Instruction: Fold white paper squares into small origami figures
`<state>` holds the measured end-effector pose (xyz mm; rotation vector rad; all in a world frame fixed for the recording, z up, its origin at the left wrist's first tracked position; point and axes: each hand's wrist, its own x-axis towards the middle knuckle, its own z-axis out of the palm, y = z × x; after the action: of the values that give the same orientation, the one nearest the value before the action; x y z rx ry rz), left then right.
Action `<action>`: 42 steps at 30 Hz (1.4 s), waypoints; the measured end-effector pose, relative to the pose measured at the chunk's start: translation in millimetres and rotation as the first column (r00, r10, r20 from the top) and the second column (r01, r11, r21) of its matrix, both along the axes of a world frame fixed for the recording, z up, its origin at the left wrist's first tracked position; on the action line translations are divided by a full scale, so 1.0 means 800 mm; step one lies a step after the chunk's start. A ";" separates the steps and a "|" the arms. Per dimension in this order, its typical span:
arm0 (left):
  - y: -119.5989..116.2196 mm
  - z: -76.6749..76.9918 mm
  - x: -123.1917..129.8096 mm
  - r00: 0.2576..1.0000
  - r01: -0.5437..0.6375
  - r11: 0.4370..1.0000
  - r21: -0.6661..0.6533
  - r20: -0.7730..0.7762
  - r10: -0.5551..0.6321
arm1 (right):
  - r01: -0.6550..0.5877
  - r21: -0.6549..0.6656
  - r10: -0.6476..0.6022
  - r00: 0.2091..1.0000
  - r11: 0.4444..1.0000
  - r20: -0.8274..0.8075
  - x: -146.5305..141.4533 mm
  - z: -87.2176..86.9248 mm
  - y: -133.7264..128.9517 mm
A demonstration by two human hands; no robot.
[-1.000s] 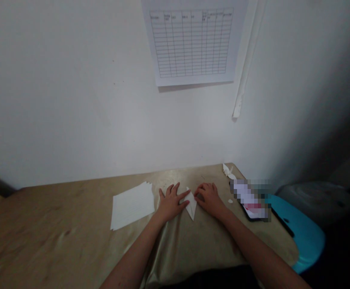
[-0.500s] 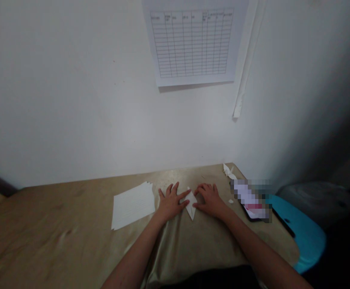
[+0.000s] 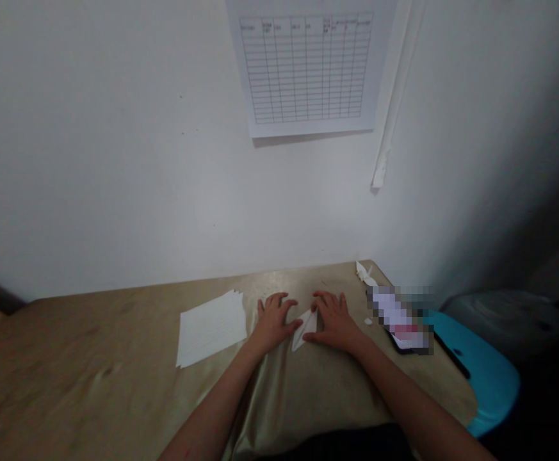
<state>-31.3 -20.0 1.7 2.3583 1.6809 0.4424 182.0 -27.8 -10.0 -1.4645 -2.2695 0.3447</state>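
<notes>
Tan table [image 3: 91, 384], white wall [image 3: 91, 160]

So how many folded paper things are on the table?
2. One folded paper piece lies between the left hand and right hand. A small folded paper figure sits at the table's far right corner.

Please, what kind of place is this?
Probably a plain workroom or office corner: a ruled table sheet hangs on the white wall, and a stack of white paper and a phone lie on the wooden table.
</notes>
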 end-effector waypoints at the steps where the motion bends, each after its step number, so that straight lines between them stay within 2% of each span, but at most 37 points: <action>1: 0.000 0.003 -0.002 0.999 0.032 0.999 -0.006 0.029 -0.032 | 0.001 0.004 -0.001 1.000 1.000 0.001 0.001 0.000 0.001; 6: -0.002 0.011 -0.008 0.974 0.215 0.976 -0.046 0.083 -0.210 | 0.011 0.042 -0.010 1.000 0.999 -0.013 0.007 0.000 0.008; 9: -0.001 0.010 -0.008 0.964 0.260 0.960 -0.106 0.079 -0.252 | -0.002 0.048 0.005 0.999 0.999 -0.046 0.008 -0.001 0.010; 22: 0.014 -0.006 -0.015 0.973 0.206 0.975 -0.080 0.117 -0.196 | 0.004 0.036 0.002 0.987 0.999 -0.162 0.023 -0.011 0.031; 28: 0.014 -0.004 -0.015 0.976 0.203 0.978 -0.049 0.089 -0.198 | 0.018 0.033 -0.012 0.988 0.999 -0.157 0.028 -0.011 0.031; 33: 0.010 -0.006 -0.011 0.971 0.226 0.974 0.000 0.082 -0.225 | -0.027 0.052 0.034 0.990 0.998 -0.136 0.028 -0.012 0.032; 37: 0.007 -0.004 -0.008 0.964 0.250 0.968 -0.038 0.105 -0.245 | -0.057 0.059 0.069 0.973 0.997 -0.222 0.030 -0.015 0.036; 42: 0.004 0.005 -0.007 0.965 0.246 0.967 -0.071 0.116 -0.237 | -0.023 0.052 0.034 0.973 0.998 -0.230 0.032 -0.020 0.040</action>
<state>-37.1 -16.7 5.9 2.3911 1.3173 0.4341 207.3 4.1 -25.6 -1.2957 -2.1000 0.4414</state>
